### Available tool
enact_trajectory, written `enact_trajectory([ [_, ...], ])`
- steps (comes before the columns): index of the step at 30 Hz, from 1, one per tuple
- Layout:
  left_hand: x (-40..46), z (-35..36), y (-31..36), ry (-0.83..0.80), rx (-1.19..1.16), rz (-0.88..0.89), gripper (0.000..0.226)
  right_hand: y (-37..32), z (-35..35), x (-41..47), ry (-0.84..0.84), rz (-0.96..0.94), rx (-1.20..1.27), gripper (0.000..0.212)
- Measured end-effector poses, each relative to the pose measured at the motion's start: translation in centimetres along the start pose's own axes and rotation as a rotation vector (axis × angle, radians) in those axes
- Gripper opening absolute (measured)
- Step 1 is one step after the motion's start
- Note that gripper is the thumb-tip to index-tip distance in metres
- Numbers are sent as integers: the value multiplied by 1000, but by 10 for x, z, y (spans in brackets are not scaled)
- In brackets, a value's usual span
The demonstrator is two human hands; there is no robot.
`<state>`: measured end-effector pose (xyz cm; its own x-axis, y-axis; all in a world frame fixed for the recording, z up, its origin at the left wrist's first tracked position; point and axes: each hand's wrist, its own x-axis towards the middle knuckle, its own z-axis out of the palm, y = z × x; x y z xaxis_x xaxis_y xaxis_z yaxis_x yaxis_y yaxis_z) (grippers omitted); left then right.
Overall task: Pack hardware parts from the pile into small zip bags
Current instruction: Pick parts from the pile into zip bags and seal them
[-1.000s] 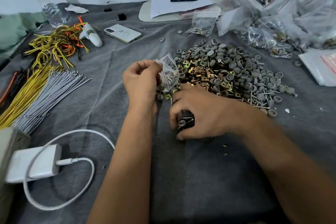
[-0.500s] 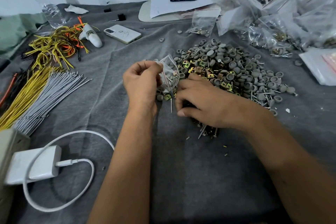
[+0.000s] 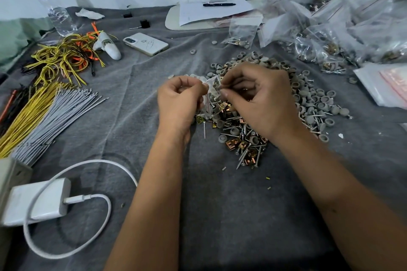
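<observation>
Left hand (image 3: 179, 100): fingers curled, pinching the small zip bag (image 3: 211, 97) by its left edge
Right hand (image 3: 259, 97): fingertips pinched at the bag's mouth; what they grasp is too small to tell
Zip bag: between both hands, over the pile's (image 3: 308, 99) near-left edge
Loose screws (image 3: 246, 152): near end of pile, on grey cloth (image 3: 220, 215)

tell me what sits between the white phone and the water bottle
In the head view, a small white handheld device lies between the phone and the bottle, its near side resting on the tangle of yellow and orange wires.
</observation>
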<state>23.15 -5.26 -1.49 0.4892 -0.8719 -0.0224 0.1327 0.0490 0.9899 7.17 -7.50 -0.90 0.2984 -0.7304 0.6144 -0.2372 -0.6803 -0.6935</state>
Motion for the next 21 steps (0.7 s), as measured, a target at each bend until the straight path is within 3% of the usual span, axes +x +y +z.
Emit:
enact_trajectory([
  [4,0,-1,-1,-17,-26,-18,11,1,3,-1,-46,10,-39,14],
  [8,1,-2,-1,0,-66,-38,14,2,-1,-1,21,40,38,13],
  [15,0,-4,3,71,-125,-64,15,3,-3,0,81,-40,-177,9],
  [18,0,-6,6,127,-160,-47,16,-1,0,-2,-60,-94,-242,9],
  [21,0,-7,7,167,-194,-49,15,-11,11,-9,-329,-87,-504,37],
])
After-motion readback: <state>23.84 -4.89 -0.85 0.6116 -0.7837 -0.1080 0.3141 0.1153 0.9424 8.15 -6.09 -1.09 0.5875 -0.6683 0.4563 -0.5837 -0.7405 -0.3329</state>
